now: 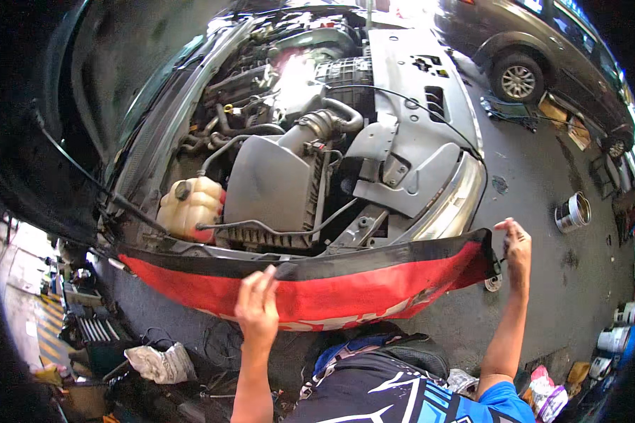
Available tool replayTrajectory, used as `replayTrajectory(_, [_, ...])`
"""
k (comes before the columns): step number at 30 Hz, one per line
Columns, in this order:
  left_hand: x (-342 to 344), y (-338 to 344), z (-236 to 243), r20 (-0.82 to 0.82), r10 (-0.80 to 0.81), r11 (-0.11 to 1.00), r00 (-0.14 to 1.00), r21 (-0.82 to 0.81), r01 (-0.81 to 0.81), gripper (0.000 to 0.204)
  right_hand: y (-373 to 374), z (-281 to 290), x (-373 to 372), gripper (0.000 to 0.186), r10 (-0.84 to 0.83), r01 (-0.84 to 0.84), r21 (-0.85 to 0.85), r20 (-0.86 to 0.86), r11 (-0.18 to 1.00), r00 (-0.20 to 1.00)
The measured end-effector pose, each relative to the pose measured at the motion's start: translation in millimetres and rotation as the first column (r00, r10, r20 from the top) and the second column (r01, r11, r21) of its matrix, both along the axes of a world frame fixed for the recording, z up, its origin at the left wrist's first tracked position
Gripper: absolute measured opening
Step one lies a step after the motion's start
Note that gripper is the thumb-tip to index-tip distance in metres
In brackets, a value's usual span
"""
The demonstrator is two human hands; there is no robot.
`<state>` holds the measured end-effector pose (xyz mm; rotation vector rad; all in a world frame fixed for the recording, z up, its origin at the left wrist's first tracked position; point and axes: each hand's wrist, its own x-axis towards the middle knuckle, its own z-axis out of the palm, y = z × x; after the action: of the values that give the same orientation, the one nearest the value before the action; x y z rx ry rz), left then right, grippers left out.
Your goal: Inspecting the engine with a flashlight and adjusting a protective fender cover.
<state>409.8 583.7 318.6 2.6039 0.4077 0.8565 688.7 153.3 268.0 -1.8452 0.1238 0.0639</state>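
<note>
A red fender cover (331, 292) with a black upper band is draped along the car's near side, below the open engine bay. My left hand (258, 303) is at the left-middle part of the cover, its fingers stretched upward against the black band. Just beyond the cover's right end, my right hand (518, 247) is raised near the headlight (450, 201). Its fingers are loosely bent and apart, and I see nothing held in them. Pale lettering on the cover's lower part is partly folded under.
In the engine bay are a yellowed coolant reservoir (190, 204) and a black air filter box (269, 187). A bucket (573, 212) stands on the floor at right, with a brown car (543, 53) beyond it. A white sack (161, 362) lies at lower left.
</note>
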Motion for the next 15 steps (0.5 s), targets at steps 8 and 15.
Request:
replayTrajectory(8, [58.3,34.6,2.0,-0.052,-0.045,0.996,0.998,0.070,0.048,0.030,-50.9,-3.9,14.3,0.030,-0.146,0.041,0.496,0.174,0.867,0.974])
replayTrajectory(15, [8.9,48.0,10.3,0.052,-0.021,0.974,0.998,0.226,0.008,0.035,-83.2,-4.7,-29.3,0.022,-0.415,0.230,0.528,0.263,0.817,0.871])
